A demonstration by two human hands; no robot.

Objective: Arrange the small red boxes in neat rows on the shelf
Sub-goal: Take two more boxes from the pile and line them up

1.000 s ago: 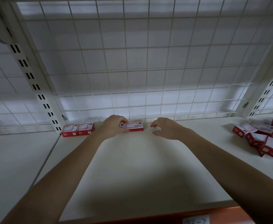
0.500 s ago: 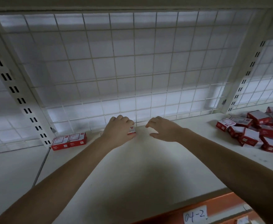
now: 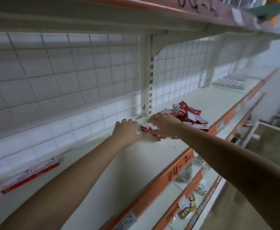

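Both hands now well to the right along the shelf (image 3: 102,171), no longer at the back-middle spot of a moment ago. Right hand (image 3: 164,124) laid flat, fingers stretched over a few small red boxes (image 3: 148,127) at the near edge of the loose heap (image 3: 188,114) by the slotted upright (image 3: 150,87); touching, pressing or raking rather than clearly gripping. Left hand (image 3: 127,130) just beside those boxes, fingers loosely bent, holding nothing visible. Placed boxes (image 3: 31,174) lined up far to the left against the wire back panel (image 3: 61,80), well apart from the hands. Meaning, as a judgement: one placement finished, next batch being gathered from the heap; row barely begun, most of the stock unsorted.
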